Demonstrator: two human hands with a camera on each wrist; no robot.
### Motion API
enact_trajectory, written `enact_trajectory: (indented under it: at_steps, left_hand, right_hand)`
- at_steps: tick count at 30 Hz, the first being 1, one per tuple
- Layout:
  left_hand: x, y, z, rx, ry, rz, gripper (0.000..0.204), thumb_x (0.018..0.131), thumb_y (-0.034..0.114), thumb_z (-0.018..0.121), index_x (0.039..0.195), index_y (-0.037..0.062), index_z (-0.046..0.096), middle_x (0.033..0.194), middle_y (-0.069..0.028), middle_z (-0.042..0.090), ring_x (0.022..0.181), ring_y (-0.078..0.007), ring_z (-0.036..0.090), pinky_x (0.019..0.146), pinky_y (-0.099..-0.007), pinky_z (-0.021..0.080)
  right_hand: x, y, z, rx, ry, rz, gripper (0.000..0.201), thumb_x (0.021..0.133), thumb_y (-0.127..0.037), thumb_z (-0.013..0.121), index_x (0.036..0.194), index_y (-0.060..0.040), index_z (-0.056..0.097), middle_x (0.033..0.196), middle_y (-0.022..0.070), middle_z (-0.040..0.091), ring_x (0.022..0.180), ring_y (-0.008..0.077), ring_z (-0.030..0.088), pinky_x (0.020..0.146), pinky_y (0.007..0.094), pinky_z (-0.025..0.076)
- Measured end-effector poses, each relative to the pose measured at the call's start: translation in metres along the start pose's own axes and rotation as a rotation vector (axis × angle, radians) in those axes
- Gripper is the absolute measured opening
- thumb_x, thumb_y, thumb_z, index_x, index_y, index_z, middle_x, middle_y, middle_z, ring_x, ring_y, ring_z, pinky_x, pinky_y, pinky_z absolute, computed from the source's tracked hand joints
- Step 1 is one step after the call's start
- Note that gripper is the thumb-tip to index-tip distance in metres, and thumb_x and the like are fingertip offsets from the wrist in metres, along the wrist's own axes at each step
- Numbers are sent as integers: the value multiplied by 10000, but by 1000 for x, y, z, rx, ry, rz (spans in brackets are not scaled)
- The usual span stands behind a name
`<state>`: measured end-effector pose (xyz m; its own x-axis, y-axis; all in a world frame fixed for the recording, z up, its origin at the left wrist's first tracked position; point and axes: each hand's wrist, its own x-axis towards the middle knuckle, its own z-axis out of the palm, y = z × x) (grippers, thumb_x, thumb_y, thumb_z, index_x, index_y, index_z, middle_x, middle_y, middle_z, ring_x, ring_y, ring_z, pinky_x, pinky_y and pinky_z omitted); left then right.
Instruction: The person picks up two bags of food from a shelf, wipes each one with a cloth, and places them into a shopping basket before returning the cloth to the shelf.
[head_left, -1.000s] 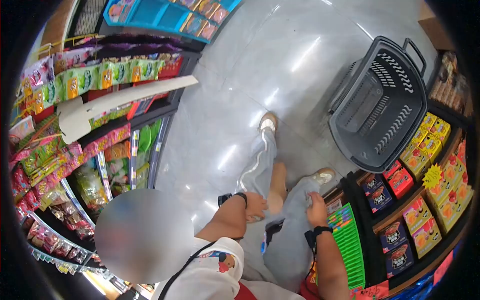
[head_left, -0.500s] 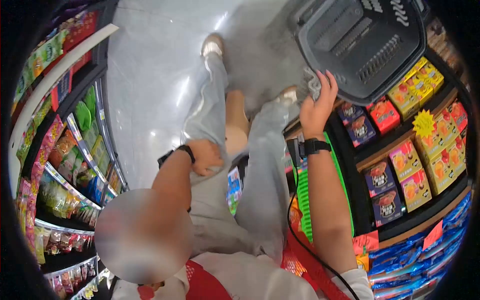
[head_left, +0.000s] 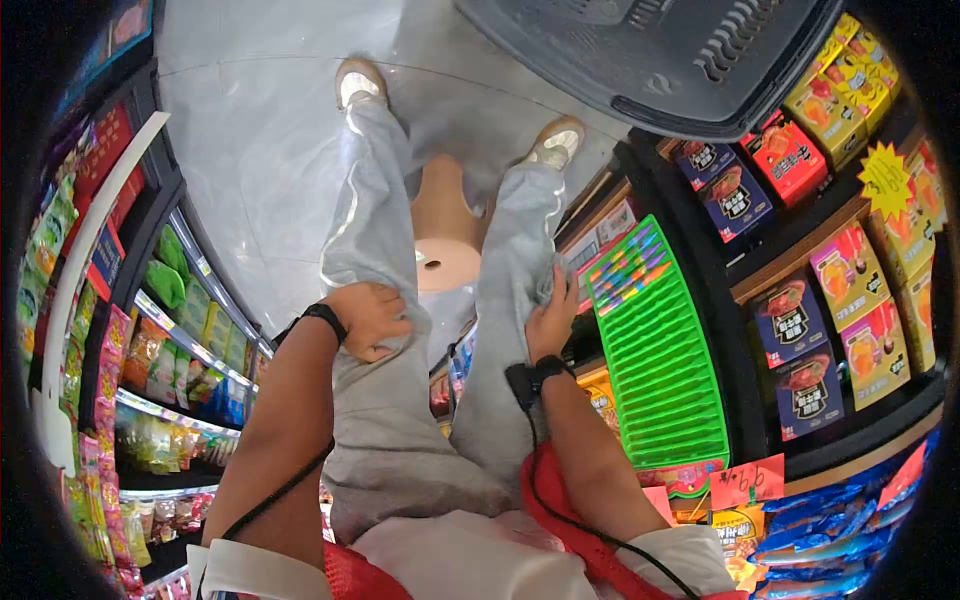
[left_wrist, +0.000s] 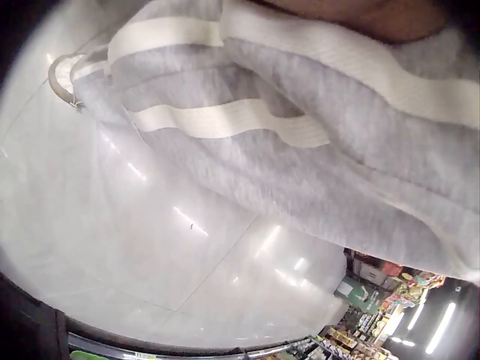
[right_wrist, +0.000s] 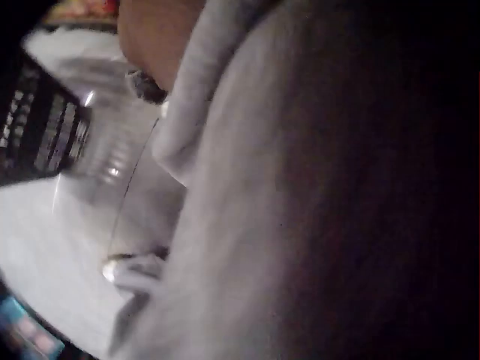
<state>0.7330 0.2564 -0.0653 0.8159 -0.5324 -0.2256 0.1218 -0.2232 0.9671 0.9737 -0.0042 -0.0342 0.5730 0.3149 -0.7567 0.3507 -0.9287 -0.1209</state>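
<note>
My left hand [head_left: 372, 318] rests on the left knee of the grey trousers [head_left: 385, 385], fingers spread over the cloth. Against the right thigh, my right hand [head_left: 556, 318] holds a small grey crumpled, cloth-like piece [head_left: 547, 286] between thumb and fingers. In the right wrist view this crumpled piece [right_wrist: 145, 86] shows dark beside the hand [right_wrist: 159, 37]; trouser fabric fills much of that view. Trouser cloth with white stripes covers much of the left wrist view, and the left hand is barely visible at its top edge.
A dark grey shopping basket [head_left: 660, 90] stands ahead on the right. A brown cardboard roll [head_left: 447, 260] is between the legs. Boxed snacks [head_left: 800, 335] and a green ridged tray [head_left: 665, 385] line the right shelf; bagged goods [head_left: 185, 360] fill shelves on the left.
My right hand reached out near the basket's rim with the grey crumpled piece, then came back to the thigh. The left hand stayed on the knee. The head view shifted, bringing the basket higher.
</note>
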Motion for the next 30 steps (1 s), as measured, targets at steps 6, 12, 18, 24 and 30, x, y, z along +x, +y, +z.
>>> enact_trajectory:
  at_steps: [6, 12, 18, 24, 30]
  left_hand:
    - [11, -11, -2, -12, -89, 15, 469, 694, 464, 693, 1012, 140, 575, 948, -136, 588, 921, -331, 606, 752, -451, 525]
    - [25, 4, -19, -44, -272, -99, 499, 656, 426, 719, 1041, 140, 581, 1071, -175, 589, 1049, -382, 597, 813, -496, 536]
    - [24, 12, -7, 34, -164, -163, 464, 695, 435, 707, 1023, 126, 597, 1043, -153, 604, 1034, -344, 591, 857, -469, 509]
    - [26, 36, -14, 120, -73, -298, 476, 711, 436, 689, 1033, 94, 615, 1091, -173, 612, 1066, -353, 573, 921, -471, 464]
    - [21, 25, -23, 132, -103, -265, 463, 699, 446, 673, 982, 84, 611, 1062, -177, 609, 1014, -352, 566, 875, -471, 451]
  right_hand:
    - [20, -6, 9, 97, -48, 4, 772, 697, 121, 522, 1435, -85, 429, 1508, 203, 363, 1381, 426, 336, 1155, 480, 277]
    - [14, 6, 4, 181, -8, 8, 751, 692, 136, 508, 1412, -71, 450, 1495, 202, 375, 1387, 417, 329, 1160, 486, 265]
    - [-1, 26, 3, 154, 22, 27, 752, 713, 134, 502, 1434, -55, 411, 1474, 227, 383, 1382, 424, 332, 1164, 491, 243]
    - [26, 6, -41, 299, 203, -83, 617, 726, 109, 506, 1329, -18, 475, 1329, 223, 505, 1286, 404, 427, 1113, 471, 303]
    - [120, -102, -155, 374, 363, -710, 326, 646, 53, 517, 956, 23, 614, 1008, 180, 633, 1014, 382, 590, 938, 440, 455]
